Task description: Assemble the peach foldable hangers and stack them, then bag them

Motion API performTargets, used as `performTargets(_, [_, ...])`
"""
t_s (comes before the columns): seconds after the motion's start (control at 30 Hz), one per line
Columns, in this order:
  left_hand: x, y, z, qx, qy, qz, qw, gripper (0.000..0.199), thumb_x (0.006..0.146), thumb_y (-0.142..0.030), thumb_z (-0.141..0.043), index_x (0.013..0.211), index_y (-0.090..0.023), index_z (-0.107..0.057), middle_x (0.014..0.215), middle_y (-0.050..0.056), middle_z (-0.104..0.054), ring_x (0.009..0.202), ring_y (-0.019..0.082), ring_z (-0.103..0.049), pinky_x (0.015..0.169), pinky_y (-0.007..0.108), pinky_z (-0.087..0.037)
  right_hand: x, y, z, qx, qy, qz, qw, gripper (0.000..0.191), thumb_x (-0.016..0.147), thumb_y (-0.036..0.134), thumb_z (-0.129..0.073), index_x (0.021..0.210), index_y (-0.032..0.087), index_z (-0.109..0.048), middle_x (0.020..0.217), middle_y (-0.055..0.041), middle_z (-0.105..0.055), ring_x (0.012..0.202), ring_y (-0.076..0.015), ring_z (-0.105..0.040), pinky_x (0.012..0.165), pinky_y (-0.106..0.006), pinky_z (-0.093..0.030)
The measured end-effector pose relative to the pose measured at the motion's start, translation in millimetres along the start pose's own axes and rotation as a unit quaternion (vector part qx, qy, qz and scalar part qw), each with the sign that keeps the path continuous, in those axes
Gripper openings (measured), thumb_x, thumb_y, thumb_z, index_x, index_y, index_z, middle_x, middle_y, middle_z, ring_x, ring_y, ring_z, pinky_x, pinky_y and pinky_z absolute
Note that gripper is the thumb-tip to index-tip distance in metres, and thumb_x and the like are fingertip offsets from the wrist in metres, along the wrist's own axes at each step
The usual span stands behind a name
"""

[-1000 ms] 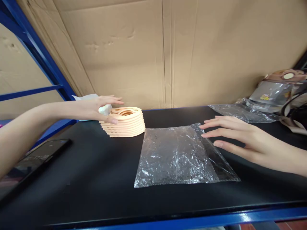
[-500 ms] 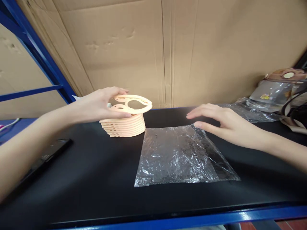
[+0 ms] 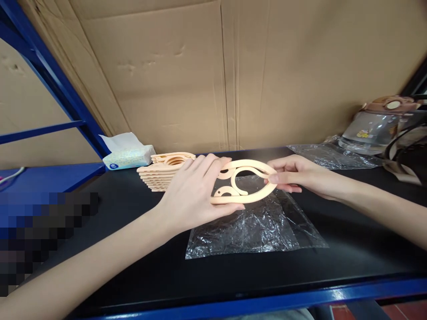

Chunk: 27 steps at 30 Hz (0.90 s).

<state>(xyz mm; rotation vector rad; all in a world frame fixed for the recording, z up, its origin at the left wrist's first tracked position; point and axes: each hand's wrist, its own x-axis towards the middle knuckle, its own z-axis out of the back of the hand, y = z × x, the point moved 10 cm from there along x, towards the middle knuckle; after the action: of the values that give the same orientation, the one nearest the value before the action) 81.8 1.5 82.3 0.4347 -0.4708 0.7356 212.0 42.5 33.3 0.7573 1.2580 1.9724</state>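
A peach-coloured plastic folding hanger (image 3: 255,196), folded into a leaf-like loop with a curved hook inside, is held between both hands above the clear plastic bag (image 3: 240,240). My left hand (image 3: 195,193) grips its left end, fingers over the far edge and thumb along the near one. The pointed right end is pinched between the thumb and fingers of my right hand (image 3: 293,174). Behind my left hand stands a stack of matching hangers (image 3: 155,178), partly hidden by that hand. The bag lies flat on the black tabletop (image 3: 133,275).
A tissue pack (image 3: 128,153) stands at the back left beside the blue frame (image 3: 63,84). At the back right are another clear bag (image 3: 320,155), a water bottle (image 3: 370,129) and a dark strapped item (image 3: 408,155). Cardboard (image 3: 167,80) walls the rear.
My left hand has carried a hanger from the stack rightward and nearer, over the bag. My right hand, open before, has closed on its pointed end. The tissue pack is now more exposed.
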Motion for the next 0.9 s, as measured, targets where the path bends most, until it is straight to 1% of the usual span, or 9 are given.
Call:
performTargets(0.1, [-3.8, -6.2, -3.6, 0.015, -0.012, -0.032, 0.999, 0.079, 0.079, -0.063, -0.056, 0.133, -0.008, -0.04, 0.116, 0.013, -0.057, 0.102, 0.027, -0.054, 0.09, 0.039, -0.039, 0.0, -6.0, -6.7, 0.008, 0.012, -0.02, 1.0, 0.023, 0.085, 0.037, -0.059, 0.082, 0.014, -0.059, 0.052, 0.0081, -0.04, 0.043, -0.0029, -0.026, 0.042, -0.023, -0.015])
performTargets(0.2, [-7.9, -7.3, -8.9, 0.017, -0.003, -0.047, 0.999, 0.079, 0.081, -0.061, -0.055, 0.137, -0.008, -0.037, 0.123, 0.014, -0.055, 0.108, 0.028, -0.051, 0.095, 0.04, -0.036, -0.7, -14.9, -9.3, 0.028, 0.01, -0.039, 0.999, 0.025, 0.085, 0.039, -0.059, 0.083, 0.014, -0.06, 0.052, 0.0082, -0.038, 0.044, -0.0033, -0.024, 0.042, -0.023, -0.013])
performTargets(0.33, [-9.9, 1.9, -9.0, -0.015, 0.001, -0.03, 0.999, 0.077, 0.079, -0.061, -0.057, 0.134, -0.011, -0.04, 0.125, 0.013, -0.053, 0.111, 0.028, -0.05, 0.097, 0.041, -0.036, -1.9, -23.5, -6.9, 0.059, -0.003, -0.054, 0.997, 0.024, 0.084, 0.038, -0.06, 0.083, 0.014, -0.061, 0.051, 0.0084, -0.034, 0.045, -0.0036, -0.021, 0.042, -0.023, -0.011])
performTargets(0.43, [-10.4, 9.5, -7.4, -0.052, 0.0, -0.013, 0.999, 0.076, 0.078, -0.06, -0.059, 0.134, -0.013, -0.04, 0.125, 0.012, -0.053, 0.111, 0.027, -0.05, 0.096, 0.041, -0.038, -2.3, -24.3, -4.0, 0.07, -0.015, -0.058, 0.996, 0.023, 0.084, 0.037, -0.061, 0.082, 0.014, -0.061, 0.051, 0.0085, -0.033, 0.045, -0.0031, -0.02, 0.042, -0.023, -0.011])
performTargets(0.53, [-11.0, 13.7, -8.9, -0.081, 0.01, -0.002, 0.997, 0.073, 0.08, -0.058, -0.06, 0.135, -0.015, -0.039, 0.126, 0.011, -0.051, 0.112, 0.026, -0.049, 0.095, 0.04, -0.039, -2.5, -23.7, -4.2, 0.074, -0.015, -0.061, 0.995, 0.022, 0.084, 0.036, -0.061, 0.082, 0.014, -0.061, 0.052, 0.0084, -0.033, 0.045, -0.0028, -0.019, 0.043, -0.024, -0.01])
performTargets(0.67, [-11.7, 15.5, -10.2, -0.086, 0.019, 0.0, 0.996, 0.073, 0.079, -0.054, -0.063, 0.137, -0.017, -0.038, 0.129, 0.01, -0.05, 0.114, 0.025, -0.047, 0.097, 0.04, -0.038, -2.3, -24.8, -5.0, 0.082, -0.011, -0.063, 0.995, 0.019, 0.084, 0.034, -0.061, 0.083, 0.015, -0.062, 0.053, 0.0079, -0.032, 0.046, -0.0032, -0.02, 0.043, -0.024, -0.011])
performTargets(0.8, [-11.7, 16.9, -10.5, -0.082, 0.031, -0.003, 0.996, 0.072, 0.079, -0.051, -0.064, 0.137, -0.017, -0.037, 0.13, 0.01, -0.048, 0.113, 0.025, -0.047, 0.095, 0.039, -0.039, -3.1, -26.4, -2.8, 0.082, -0.015, -0.064, 0.995, 0.02, 0.084, 0.035, -0.062, 0.083, 0.015, -0.064, 0.055, 0.0075, -0.031, 0.047, -0.0037, -0.019, 0.045, -0.025, -0.011])
performTargets(0.9, [-11.3, 17.2, -9.9, -0.082, 0.032, -0.007, 0.996, 0.074, 0.079, -0.051, -0.064, 0.138, -0.017, -0.036, 0.129, 0.01, -0.049, 0.113, 0.025, -0.047, 0.095, 0.04, -0.04, -3.7, -25.9, -1.3, 0.078, -0.019, -0.058, 0.995, 0.021, 0.084, 0.035, -0.062, 0.086, 0.015, -0.066, 0.056, 0.0071, -0.03, 0.049, -0.0043, -0.019, 0.046, -0.026, -0.011])
